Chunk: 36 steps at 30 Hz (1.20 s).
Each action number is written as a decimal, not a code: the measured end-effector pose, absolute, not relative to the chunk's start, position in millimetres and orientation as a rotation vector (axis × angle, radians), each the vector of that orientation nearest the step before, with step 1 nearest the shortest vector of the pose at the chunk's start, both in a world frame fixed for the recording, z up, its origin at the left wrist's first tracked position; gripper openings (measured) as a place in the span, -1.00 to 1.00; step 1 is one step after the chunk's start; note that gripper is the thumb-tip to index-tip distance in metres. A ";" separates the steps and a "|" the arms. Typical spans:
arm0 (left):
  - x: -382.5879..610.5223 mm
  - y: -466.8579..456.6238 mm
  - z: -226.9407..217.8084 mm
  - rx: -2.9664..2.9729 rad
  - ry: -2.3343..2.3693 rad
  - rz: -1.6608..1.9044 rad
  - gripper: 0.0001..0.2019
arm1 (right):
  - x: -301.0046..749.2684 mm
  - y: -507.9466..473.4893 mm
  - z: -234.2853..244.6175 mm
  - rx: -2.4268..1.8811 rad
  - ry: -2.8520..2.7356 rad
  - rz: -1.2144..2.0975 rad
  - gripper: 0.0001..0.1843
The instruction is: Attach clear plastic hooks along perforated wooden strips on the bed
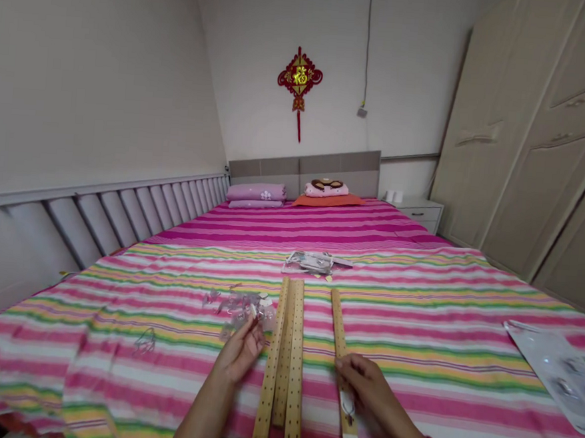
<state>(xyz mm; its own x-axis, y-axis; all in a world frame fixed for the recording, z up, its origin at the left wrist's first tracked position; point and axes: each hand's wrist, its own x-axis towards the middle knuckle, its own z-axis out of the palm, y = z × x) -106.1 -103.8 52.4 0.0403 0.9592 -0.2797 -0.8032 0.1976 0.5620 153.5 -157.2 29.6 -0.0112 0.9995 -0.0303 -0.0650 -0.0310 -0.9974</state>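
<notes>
My left hand [244, 350] is raised just left of the wooden strips, thumb and fingers closed on a small white piece [252, 311] whose kind I cannot make out. Behind it lies a loose pile of small clear plastic pieces [236, 303]. My right hand [364, 379] grips the edge of a single narrow wooden strip [338, 319] on the bed. White, hook-like pieces [346, 403] sit on the near part of that strip. Between my hands, several long wooden strips with rows of small holes [296, 366] lie side by side, pointing away from me.
Everything lies on a striped bedspread [437, 369]. Farther off is a clear bag with small parts [314, 263]. A clear package [559, 374] lies at the right, and crumpled clear plastic [145, 341] at the left. A bed rail [122, 214] runs along the left side.
</notes>
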 end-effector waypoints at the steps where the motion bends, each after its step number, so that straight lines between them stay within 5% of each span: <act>1: -101.9 -105.7 51.5 0.267 0.662 1.368 -0.89 | 145.1 -151.6 39.9 -1.150 -1.195 1.259 -0.61; 14: -86.7 -116.4 51.6 0.334 0.616 1.320 -0.94 | 45.8 -93.9 61.7 -1.117 -1.074 1.501 -0.90; 26: -109.5 -114.3 50.2 0.248 0.735 1.494 -0.81 | 20.2 -72.3 44.5 -1.192 -0.956 1.570 -0.83; 36: -100.9 -134.2 58.9 0.376 0.745 1.513 -0.92 | 39.2 -83.5 69.8 -1.043 -1.093 1.598 -0.78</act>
<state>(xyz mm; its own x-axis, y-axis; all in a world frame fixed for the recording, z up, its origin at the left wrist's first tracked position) -100.9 -134.2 58.9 -0.1018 0.9735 -0.2050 -0.7563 0.0581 0.6517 39.2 -83.5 69.8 -0.2306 0.9621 -0.1456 -0.2134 -0.1960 -0.9571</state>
